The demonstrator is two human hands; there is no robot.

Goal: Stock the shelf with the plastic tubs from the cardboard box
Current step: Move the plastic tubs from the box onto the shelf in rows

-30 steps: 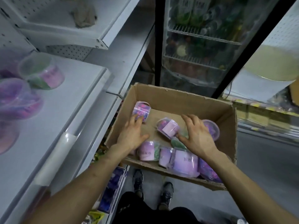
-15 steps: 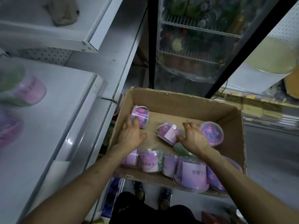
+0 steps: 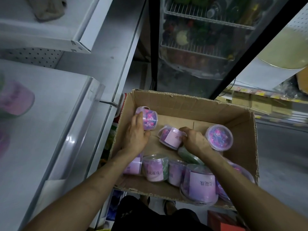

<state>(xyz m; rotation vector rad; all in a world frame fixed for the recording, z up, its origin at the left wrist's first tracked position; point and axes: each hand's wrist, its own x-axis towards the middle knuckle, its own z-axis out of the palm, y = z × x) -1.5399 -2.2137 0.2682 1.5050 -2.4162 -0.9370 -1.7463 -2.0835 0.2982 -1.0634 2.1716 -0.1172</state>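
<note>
- Two hands are down inside the cardboard box (image 3: 188,104), which sits open-topped just beside the front edge of the white shelf (image 3: 55,124).
- The left hand (image 3: 135,136) grips the corner tub (image 3: 150,120), a clear tub of pink and blue beads in the far left corner of the box. The fingers curl round its left side and the thumb lies under its near edge.
- The right hand (image 3: 195,141) grips the middle tub (image 3: 169,137), which lies on its side on the box floor with a pale pink label facing up. The fingers curl over its top.
- Just right of that hand, the lidded tub (image 3: 220,136) stands upright, apart from the right wall of the box.
- A row of tubs (image 3: 155,169) with pink labels lines the near wall, packed side by side. The big tub (image 3: 200,184) at its right end is partly behind the right forearm.
- A green tub (image 3: 189,155) lies between the row and the right wrist, mostly hidden.
- The shelf tub (image 3: 15,99) sits at the far left of the shelf, a pink blur.
- A glass-door fridge (image 3: 208,40) with wire racks stands behind the box.
- A crumpled cloth (image 3: 48,9) lies on the upper shelf (image 3: 41,30).
</note>
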